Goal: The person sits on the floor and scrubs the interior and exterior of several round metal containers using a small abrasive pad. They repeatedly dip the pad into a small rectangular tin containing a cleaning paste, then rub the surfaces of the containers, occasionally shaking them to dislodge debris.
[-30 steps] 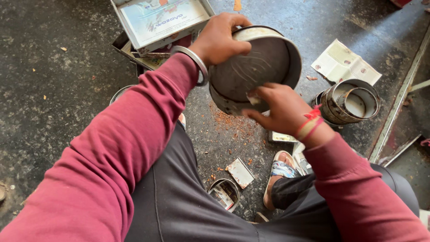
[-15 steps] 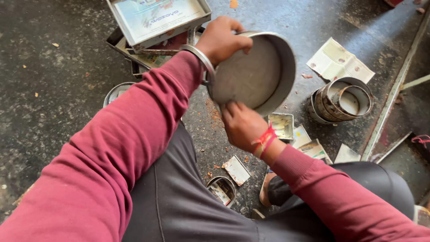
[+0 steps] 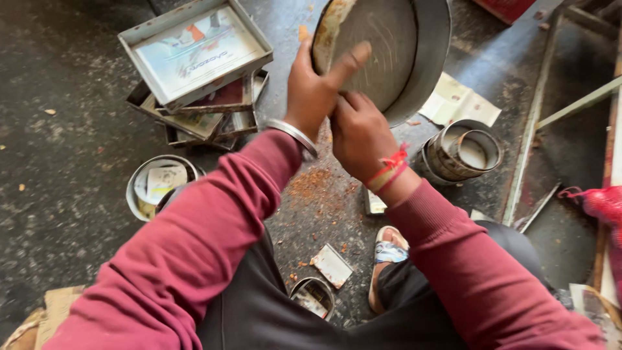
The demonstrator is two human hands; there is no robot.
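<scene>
While the head view looks down, the left hand (image 3: 315, 87) grips the rim of the round metal pan (image 3: 395, 45), tilted above the floor (image 3: 65, 116). The right hand (image 3: 359, 133) presses closed at its lower edge. Rust-coloured crumbs (image 3: 311, 185) already lie below; the pan is not set down.

A rectangular metal tin (image 3: 194, 55) tops a stack at upper left, its inside lined with a pale blue and white printed label bearing a small red figure. Beneath it, further rectangular tins (image 3: 207, 116) show dark red and cream labels. A round tin (image 3: 159, 185) on the floor left holds a white and yellow paper label. A loose cream paper sheet (image 3: 457, 104) lies crumpled at right, just above two nested round tins (image 3: 463, 152).
</scene>
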